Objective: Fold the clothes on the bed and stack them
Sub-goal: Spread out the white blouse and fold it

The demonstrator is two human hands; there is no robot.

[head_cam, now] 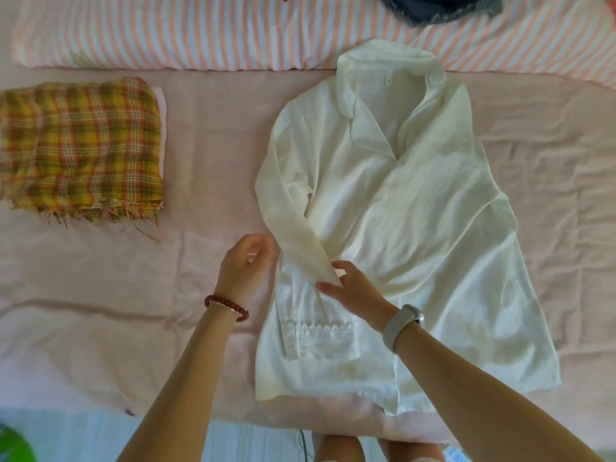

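Observation:
A white collared shirt (410,208) lies face up on the pink bed sheet (213,155), collar toward the pillow. Its left sleeve is folded in across the body, and the cuff lies near the lower front. My right hand (350,288) rests on the folded sleeve with its fingers spread over the cloth. Beside the shirt's left edge hovers my left hand (248,265), fingers loosely curled and holding nothing. A folded yellow and orange plaid cloth (80,148) lies at the far left on a pale pink folded item.
A striped pink and white pillow (200,31) runs along the head of the bed. A dark garment (433,8) sits at the top edge. The bed's front edge is near my legs, with pale floor below.

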